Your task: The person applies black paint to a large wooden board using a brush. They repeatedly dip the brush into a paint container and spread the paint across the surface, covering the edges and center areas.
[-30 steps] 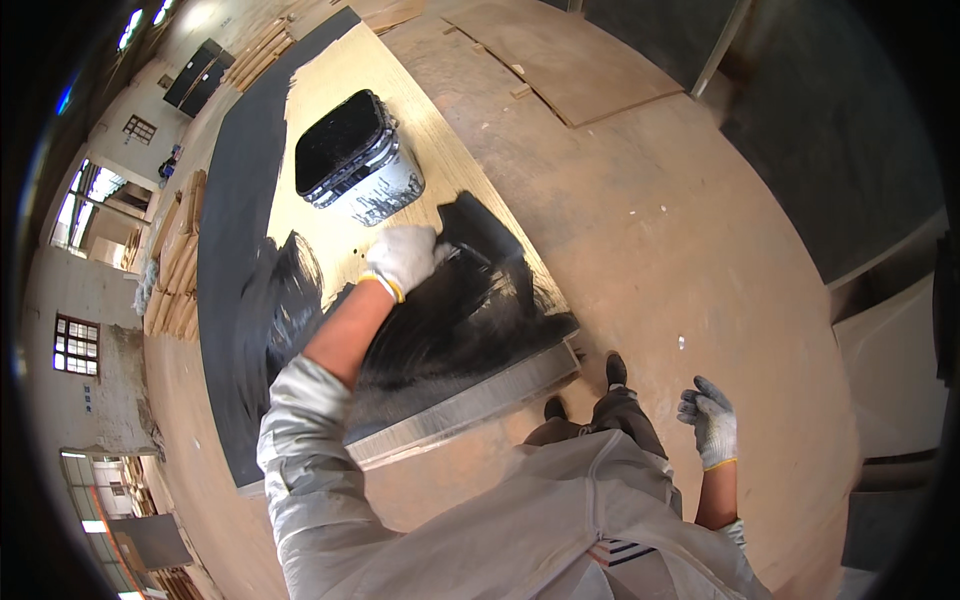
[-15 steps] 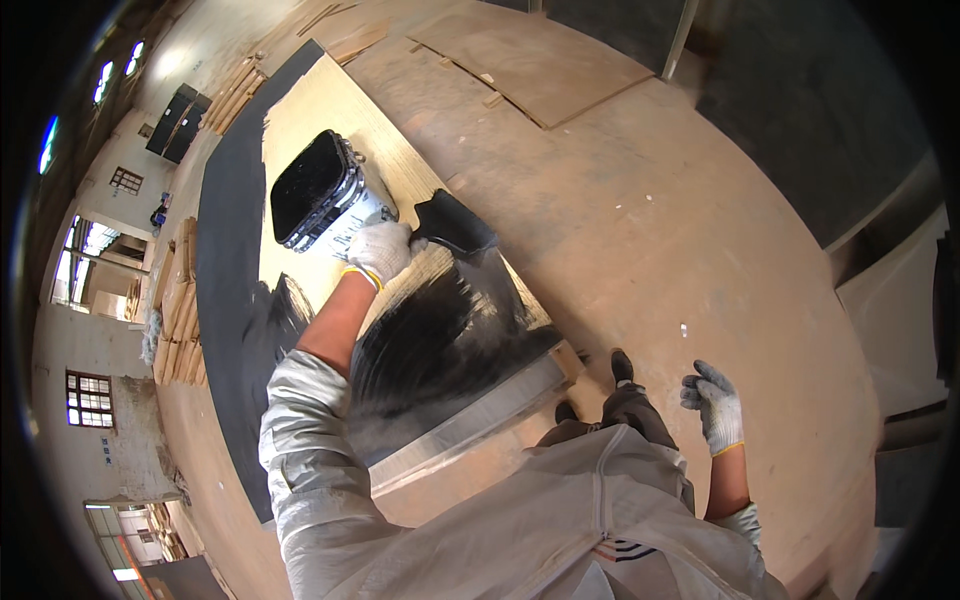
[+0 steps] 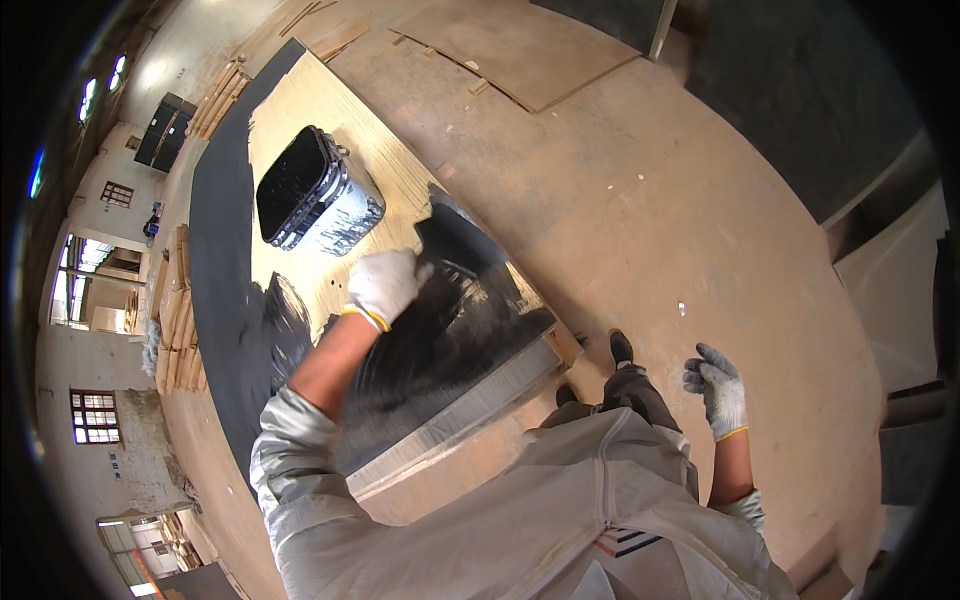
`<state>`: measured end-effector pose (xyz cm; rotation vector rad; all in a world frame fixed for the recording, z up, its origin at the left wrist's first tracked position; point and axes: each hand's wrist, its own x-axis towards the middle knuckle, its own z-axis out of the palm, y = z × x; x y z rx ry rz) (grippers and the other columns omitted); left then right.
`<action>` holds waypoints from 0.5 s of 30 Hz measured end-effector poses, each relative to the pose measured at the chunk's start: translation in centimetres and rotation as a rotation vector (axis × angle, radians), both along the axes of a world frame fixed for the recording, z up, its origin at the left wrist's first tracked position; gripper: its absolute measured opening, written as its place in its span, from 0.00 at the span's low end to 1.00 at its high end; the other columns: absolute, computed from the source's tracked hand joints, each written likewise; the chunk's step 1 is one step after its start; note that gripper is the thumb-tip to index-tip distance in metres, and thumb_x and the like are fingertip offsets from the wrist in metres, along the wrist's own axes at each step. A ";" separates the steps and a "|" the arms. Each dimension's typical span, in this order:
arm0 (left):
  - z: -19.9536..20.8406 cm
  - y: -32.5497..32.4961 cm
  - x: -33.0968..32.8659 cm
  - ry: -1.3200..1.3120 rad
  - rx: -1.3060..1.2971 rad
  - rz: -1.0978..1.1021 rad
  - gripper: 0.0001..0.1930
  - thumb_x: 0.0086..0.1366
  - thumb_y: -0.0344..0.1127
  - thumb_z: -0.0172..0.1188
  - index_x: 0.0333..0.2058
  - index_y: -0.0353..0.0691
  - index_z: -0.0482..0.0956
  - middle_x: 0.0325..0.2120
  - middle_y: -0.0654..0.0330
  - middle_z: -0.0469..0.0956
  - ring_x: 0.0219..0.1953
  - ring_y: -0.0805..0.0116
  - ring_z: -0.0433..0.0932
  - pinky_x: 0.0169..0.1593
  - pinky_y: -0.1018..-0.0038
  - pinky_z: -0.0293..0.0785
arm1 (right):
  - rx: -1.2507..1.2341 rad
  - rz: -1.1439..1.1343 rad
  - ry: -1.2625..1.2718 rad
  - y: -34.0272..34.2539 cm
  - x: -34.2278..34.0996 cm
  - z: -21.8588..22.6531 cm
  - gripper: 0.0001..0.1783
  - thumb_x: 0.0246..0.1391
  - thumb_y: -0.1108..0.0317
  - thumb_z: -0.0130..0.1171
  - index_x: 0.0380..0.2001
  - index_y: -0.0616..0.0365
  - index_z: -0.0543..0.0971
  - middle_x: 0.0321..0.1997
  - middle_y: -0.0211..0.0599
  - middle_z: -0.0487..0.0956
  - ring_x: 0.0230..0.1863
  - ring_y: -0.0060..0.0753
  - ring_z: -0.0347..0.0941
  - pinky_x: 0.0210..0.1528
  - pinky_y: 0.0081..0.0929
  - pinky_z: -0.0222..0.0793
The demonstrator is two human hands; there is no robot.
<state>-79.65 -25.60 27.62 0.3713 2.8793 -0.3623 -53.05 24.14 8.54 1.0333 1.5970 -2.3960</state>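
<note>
My left hand [image 3: 384, 284], in a white glove with a yellow cuff, is closed over the black-coated part of a pale wooden panel [image 3: 345, 115]. What it grips is dark and blends into the wet black coating [image 3: 430, 320], so I cannot make it out. Just beyond this hand stands a white bucket [image 3: 350, 212] smeared with black, its inside dark, resting on bare wood. Away from the panel, my right hand [image 3: 718, 390] hangs at my side in a grey-stained glove, fingers loosely bent and apart, with nothing in it.
The panel tops a stack with pale edges [image 3: 460, 410]. A brown board [image 3: 510, 50] lies on the floor [image 3: 600, 230] beyond it. Large dark sheets [image 3: 810, 100] stand at the right. Bundled wood [image 3: 175, 310] lies along the left wall.
My left hand has moved nearer, away from the bucket. Black coating now covers more of the panel's near right part. My right hand stays at my side.
</note>
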 end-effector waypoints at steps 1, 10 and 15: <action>0.1 1.4 1.2 -0.045 -0.011 0.000 0.25 0.72 0.60 0.60 0.39 0.40 0.86 0.30 0.46 0.87 0.36 0.45 0.88 0.40 0.52 0.83 | 0.022 -0.006 -0.001 0.3 -0.1 0.0 0.32 0.64 0.75 0.53 0.71 0.72 0.69 0.46 0.52 0.86 0.35 0.39 0.84 0.38 0.35 0.83; -1.0 2.8 5.8 0.002 -0.011 0.045 0.24 0.73 0.59 0.58 0.41 0.41 0.83 0.31 0.49 0.88 0.35 0.46 0.89 0.40 0.53 0.84 | -0.003 0.037 0.012 -0.3 -0.3 -0.6 0.32 0.64 0.75 0.53 0.71 0.72 0.68 0.46 0.52 0.85 0.35 0.40 0.84 0.38 0.35 0.83; -1.1 4.1 9.7 -0.037 -0.062 -0.017 0.24 0.73 0.60 0.59 0.39 0.41 0.83 0.28 0.50 0.87 0.32 0.48 0.89 0.36 0.54 0.83 | 0.039 0.046 -0.001 -0.7 -0.8 -0.5 0.32 0.65 0.75 0.52 0.71 0.71 0.69 0.46 0.52 0.85 0.35 0.39 0.83 0.37 0.35 0.83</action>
